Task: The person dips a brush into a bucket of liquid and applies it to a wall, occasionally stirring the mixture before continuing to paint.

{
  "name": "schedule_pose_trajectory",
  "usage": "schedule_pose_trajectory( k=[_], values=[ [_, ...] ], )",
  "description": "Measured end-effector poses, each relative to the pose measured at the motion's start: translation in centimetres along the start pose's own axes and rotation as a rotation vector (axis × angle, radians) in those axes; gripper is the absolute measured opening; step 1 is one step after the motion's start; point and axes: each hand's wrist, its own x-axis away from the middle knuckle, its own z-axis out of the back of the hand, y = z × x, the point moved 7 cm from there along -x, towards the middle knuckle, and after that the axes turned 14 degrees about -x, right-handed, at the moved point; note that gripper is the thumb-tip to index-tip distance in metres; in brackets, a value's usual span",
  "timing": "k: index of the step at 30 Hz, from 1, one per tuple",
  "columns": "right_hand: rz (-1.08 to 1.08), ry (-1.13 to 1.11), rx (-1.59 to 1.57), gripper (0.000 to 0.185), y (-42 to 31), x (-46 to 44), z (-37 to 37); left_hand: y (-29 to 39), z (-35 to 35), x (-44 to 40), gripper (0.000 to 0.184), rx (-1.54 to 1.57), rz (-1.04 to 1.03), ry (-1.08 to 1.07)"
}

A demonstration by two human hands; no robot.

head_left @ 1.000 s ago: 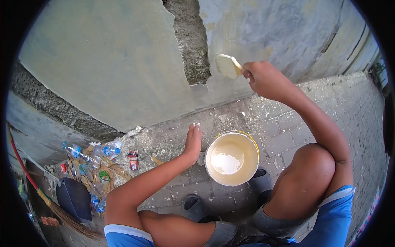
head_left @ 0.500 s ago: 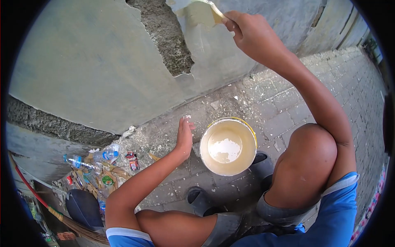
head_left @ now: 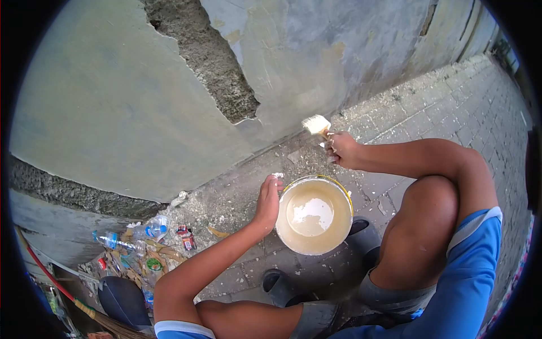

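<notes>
The right hand (head_left: pixel 342 150) is clamped around a putty knife (head_left: pixel 316 124), its blade white-coated, near the wall (head_left: pixel 124 118). The left hand (head_left: pixel 267 204), fingers extended, sits beside the bucket (head_left: pixel 314 244) on the paving (head_left: pixel 437 116). Plastic bottles (head_left: pixel 152 229) bear blue labels, illegible.

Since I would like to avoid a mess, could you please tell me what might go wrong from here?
The right hand holds the white-headed tool outside the bucket, so drips might land on the paving. The bucket stands close to the dark footwear, so a shift of stance could knock it.
</notes>
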Motion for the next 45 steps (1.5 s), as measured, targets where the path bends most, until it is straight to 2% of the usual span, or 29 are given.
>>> schedule_pose_trajectory(
  k=[2, 4, 6, 10, 12, 14, 17, 20, 24, 26, 28, 30, 33, 34, 37, 38, 45],
  values=[
    [-0.103, 0.048, -0.073, 0.025, 1.4, -0.8, -1.5, 0.5, 0.0, -0.3, 0.054, 0.026, 0.019, -0.001],
    [-0.031, -0.144, -0.093, 0.025, -0.9, 0.0, -5.9, 0.9, 0.5, -0.2, 0.052, 0.058, 0.042, 0.011],
    [0.001, -0.114, -0.178, 0.025, -3.5, 1.3, -9.3, 2.6, 1.9, 0.0, 0.050, 0.062, -0.009, 0.062],
    [0.160, -0.145, -0.281, 0.029, -9.0, 7.2, -12.9, 3.8, 4.6, -1.2, 0.046, 0.111, -0.065, 0.153],
    [0.243, -0.250, -0.280, 0.029, -12.3, 10.8, -14.2, 4.0, 5.6, -1.5, 0.044, 0.133, -0.080, 0.193],
    [0.476, -0.384, -0.202, 0.029, -15.8, 14.5, -15.2, 3.4, 5.9, -1.5, 0.046, 0.168, -0.061, 0.183],
    [0.653, -0.576, -0.209, 0.021, -19.6, 16.8, -16.0, 2.9, 6.1, -1.3, 0.047, 0.167, -0.042, 0.169],
    [0.735, -0.476, -0.119, 0.029, -18.4, 16.5, -15.5, 2.5, 6.0, -1.1, 0.047, 0.175, -0.007, 0.160],
    [0.468, -0.425, 0.086, 0.024, -11.1, 7.0, -9.7, 2.6, 5.0, -0.9, 0.048, 0.176, 0.030, 0.126],
    [0.329, -0.272, 0.143, 0.024, -6.5, 3.8, -5.8, 3.0, 4.3, -0.7, 0.046, 0.169, 0.014, 0.080],
    [0.108, -0.075, 0.381, 0.022, -2.7, 1.9, -2.3, 3.4, 3.9, -0.6, 0.045, 0.146, -0.015, 0.045],
    [-0.069, 0.040, 0.250, 0.022, 0.1, 0.8, -0.2, 3.5, 3.4, -0.7, 0.044, 0.117, -0.053, 0.018],
    [-0.231, 0.007, 0.161, 0.022, 3.2, -3.2, 2.0, 3.6, 3.3, -0.5, 0.043, 0.110, -0.049, 0.001],
    [-0.241, -0.012, 0.219, 0.031, 3.4, -3.9, 1.7, 3.5, 3.4, -0.4, 0.044, 0.115, -0.045, 0.006],
    [-0.241, -0.053, 0.123, 0.031, 4.0, -5.0, 0.5, 2.9, 4.2, -0.3, 0.045, 0.122, -0.026, 0.021],
    [-0.211, -0.072, 0.036, 0.023, 4.0, -5.6, -0.3, 2.5, 4.6, -0.3, 0.046, 0.122, -0.015, 0.030],
    [0.006, -0.144, -0.084, 0.023, -4.1, -0.5, -9.3, 0.7, 6.2, -0.4, 0.047, 0.182, 0.051, 0.077]
  ],
)
